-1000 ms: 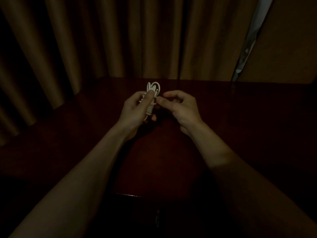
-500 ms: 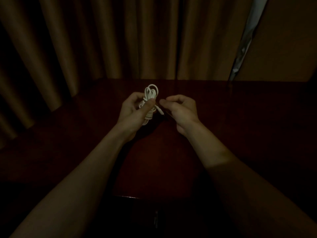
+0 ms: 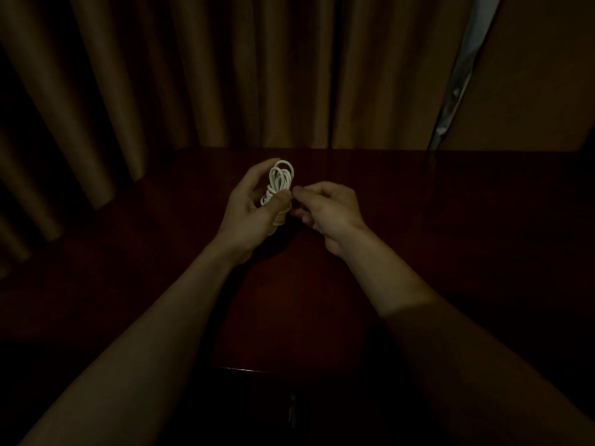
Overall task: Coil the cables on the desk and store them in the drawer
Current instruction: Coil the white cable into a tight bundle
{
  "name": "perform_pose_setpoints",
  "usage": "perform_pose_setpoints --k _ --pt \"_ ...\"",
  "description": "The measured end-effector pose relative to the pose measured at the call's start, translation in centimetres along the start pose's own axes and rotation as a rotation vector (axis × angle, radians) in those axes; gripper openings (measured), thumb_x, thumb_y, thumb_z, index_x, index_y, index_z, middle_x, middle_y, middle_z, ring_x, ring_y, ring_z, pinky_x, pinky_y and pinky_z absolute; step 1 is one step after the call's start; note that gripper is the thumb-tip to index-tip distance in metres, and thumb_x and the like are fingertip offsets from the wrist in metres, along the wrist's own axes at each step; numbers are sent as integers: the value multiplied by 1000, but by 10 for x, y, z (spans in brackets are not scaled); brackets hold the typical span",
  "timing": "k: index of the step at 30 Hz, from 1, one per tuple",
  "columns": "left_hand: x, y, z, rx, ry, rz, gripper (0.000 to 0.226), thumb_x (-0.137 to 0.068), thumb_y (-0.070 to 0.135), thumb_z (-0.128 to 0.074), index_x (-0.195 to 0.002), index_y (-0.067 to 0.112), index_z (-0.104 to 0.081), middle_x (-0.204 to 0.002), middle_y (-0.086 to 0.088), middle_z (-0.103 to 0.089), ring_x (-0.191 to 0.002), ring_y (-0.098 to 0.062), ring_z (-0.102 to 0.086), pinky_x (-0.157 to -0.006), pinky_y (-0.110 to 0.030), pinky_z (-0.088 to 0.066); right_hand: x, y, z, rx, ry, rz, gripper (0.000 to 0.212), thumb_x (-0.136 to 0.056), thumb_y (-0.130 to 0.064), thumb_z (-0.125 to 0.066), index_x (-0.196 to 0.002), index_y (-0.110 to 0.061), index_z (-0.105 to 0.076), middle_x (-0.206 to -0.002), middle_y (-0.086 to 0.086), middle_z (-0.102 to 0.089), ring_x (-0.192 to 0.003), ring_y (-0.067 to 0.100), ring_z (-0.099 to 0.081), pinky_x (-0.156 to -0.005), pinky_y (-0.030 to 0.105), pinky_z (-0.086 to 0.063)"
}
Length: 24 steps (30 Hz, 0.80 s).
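A white cable (image 3: 279,181) is bundled into a small coil above the dark wooden desk (image 3: 418,220). My left hand (image 3: 254,207) grips the bundle at its middle, thumb pressed across the wraps, and loops stick up above the thumb. My right hand (image 3: 328,207) is right beside it with curled fingers, its fingertips meeting the bundle at the left thumb. Whether they pinch the cable's end is hidden. Below the desk's front edge a drawer front (image 3: 291,410) with a small handle is barely visible in the dark.
Brown curtains (image 3: 225,75) hang close behind the desk and along its left side. A pale gap (image 3: 460,72) in the curtains shows at the upper right. The scene is very dim.
My right hand drew a short cable end away from the bundle, then came back to touch it at the left thumb. The free end seen half a second ago no longer shows.
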State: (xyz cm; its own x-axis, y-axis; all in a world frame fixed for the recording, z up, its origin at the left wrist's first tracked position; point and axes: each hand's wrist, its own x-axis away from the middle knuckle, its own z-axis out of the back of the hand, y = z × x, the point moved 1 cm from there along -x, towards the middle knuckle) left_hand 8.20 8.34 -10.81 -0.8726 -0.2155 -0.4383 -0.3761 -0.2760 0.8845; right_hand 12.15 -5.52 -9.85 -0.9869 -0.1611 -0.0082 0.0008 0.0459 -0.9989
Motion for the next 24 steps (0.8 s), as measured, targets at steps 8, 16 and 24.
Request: perform_pose_setpoints --k 8,16,24 --pt "-1 -1 -3 3 1 6 45 -101 6 -62 -145 17 -57 -128 4 -70 -117 -10 -68 -96 -30 -57 6 -5 -2 -134 93 161 16 -86 -1 -78 -96 -10 -68 -87 9 -77 -76 12 -74 -65 21 -56" --pt "-3 -3 0 18 -20 25 42 -105 13 -59 -146 20 -58 -134 2 -68 -124 -13 -65 -104 -37 -55 8 -3 -7 -93 5 290 19 -95 3 -65 -96 -12 -77 -94 2 -76 -82 3 -72 -67 16 -53" --pt "-3 -5 0 10 41 9 41 -102 10 -62 -141 20 -58 -129 2 -68 -118 -13 -67 -94 -30 -57 1 3 -16 -177 188 130 12 -89 -10 -77 -90 -15 -66 -92 10 -73 -83 19 -73 -70 26 -57"
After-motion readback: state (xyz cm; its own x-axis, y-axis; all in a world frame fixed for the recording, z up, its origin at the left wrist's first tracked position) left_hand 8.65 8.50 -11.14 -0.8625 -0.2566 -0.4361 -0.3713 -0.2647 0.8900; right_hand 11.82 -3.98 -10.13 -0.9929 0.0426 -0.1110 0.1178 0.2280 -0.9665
